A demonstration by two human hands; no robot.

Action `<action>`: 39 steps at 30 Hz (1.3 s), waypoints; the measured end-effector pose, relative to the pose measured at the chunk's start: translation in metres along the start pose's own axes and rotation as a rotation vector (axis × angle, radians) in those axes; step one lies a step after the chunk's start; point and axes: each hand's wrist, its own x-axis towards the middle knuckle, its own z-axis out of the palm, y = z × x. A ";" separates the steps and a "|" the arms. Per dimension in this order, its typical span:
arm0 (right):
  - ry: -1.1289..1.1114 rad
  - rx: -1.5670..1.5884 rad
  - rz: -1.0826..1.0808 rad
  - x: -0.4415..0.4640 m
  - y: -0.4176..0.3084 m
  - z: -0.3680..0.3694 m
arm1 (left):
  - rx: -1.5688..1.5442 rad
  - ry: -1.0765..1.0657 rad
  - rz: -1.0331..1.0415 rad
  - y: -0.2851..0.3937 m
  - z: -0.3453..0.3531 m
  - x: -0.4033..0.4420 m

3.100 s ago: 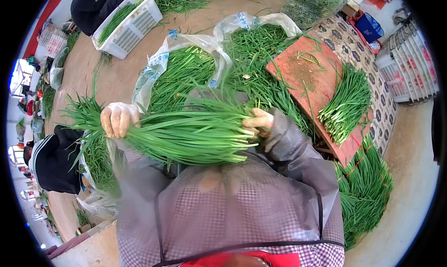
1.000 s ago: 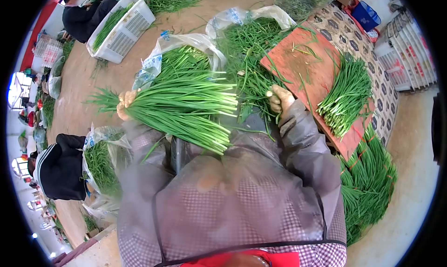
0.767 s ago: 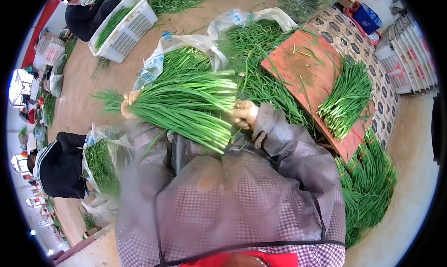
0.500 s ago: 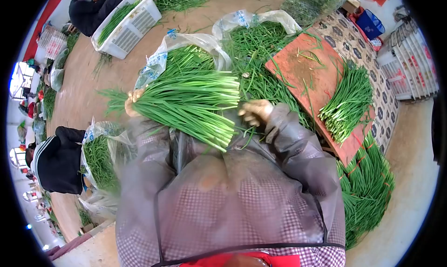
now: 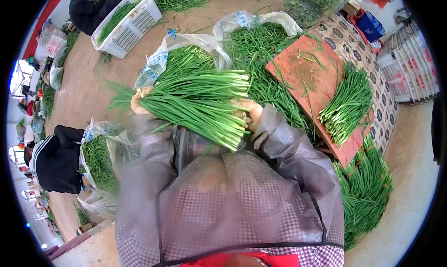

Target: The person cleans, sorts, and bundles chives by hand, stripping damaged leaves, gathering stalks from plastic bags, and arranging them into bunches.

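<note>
A large loose bunch of garlic chives [image 5: 200, 106] lies across the front of my body, pale stem ends to the right and leaf tips to the left. My left hand [image 5: 141, 101] is closed around its leafy end. At the stem ends, my right hand [image 5: 251, 113] has its fingers curled against the chives, partly hidden by them. Just beyond the bunch stands an open plastic bag [image 5: 160, 57] of chives. Another open bag [image 5: 291, 22] stands to its right, with loose chives [image 5: 260, 48] spilling towards my right sleeve.
An orange-red board [image 5: 302, 62] on my right carries scraps and a pile of chives [image 5: 347, 104]. Banded bundles [image 5: 368, 188] lie below it. A white crate [image 5: 132, 27] stands far left near a seated person [image 5: 91, 10]. Another person [image 5: 56, 160] bends beside a bag [image 5: 100, 160] at left.
My right hand has come in from the right and now touches the stem ends. The bunch and my left hand have shifted slightly to the right.
</note>
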 end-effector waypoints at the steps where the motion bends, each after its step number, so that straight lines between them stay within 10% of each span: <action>1: 0.012 0.035 -0.035 -0.006 0.000 0.004 | -0.002 0.031 -0.016 -0.004 0.002 0.000; 9: 0.153 0.130 -0.417 -0.090 -0.039 -0.071 | -0.110 0.177 -0.034 0.013 -0.012 -0.009; 16: 0.665 -1.601 -0.028 -0.084 -0.037 -0.149 | 0.050 0.335 0.034 0.009 -0.009 -0.017; 18: 0.651 -1.852 -0.347 -0.078 -0.033 -0.111 | 0.025 0.299 0.052 0.007 -0.010 -0.020; 20: 0.523 -1.855 -0.483 -0.053 -0.033 -0.076 | 0.028 0.317 0.036 0.004 0.002 -0.021; 26: -0.057 -0.528 -0.350 0.071 0.019 -0.015 | 0.135 0.386 0.060 0.002 0.011 -0.018; 28: -0.121 -0.516 -0.244 0.060 0.008 -0.010 | 0.128 0.427 0.095 0.006 0.009 -0.023; 29: -0.157 -0.826 -0.519 0.054 -0.005 -0.018 | 0.174 0.434 0.093 0.007 0.010 -0.024; 31: -0.479 -0.454 -0.546 0.043 -0.030 -0.057 | 0.170 0.407 0.055 0.010 0.009 -0.027; 33: -0.494 0.067 -0.282 0.023 -0.046 -0.092 | 0.162 0.479 0.103 0.006 0.007 -0.026; 35: 0.093 -0.339 -0.225 -0.010 -0.040 -0.047 | 0.161 0.549 0.136 0.005 0.003 -0.020; 39: 0.092 -0.160 -0.207 -0.010 0.010 -0.002 | 0.118 0.587 -0.004 0.009 0.006 -0.012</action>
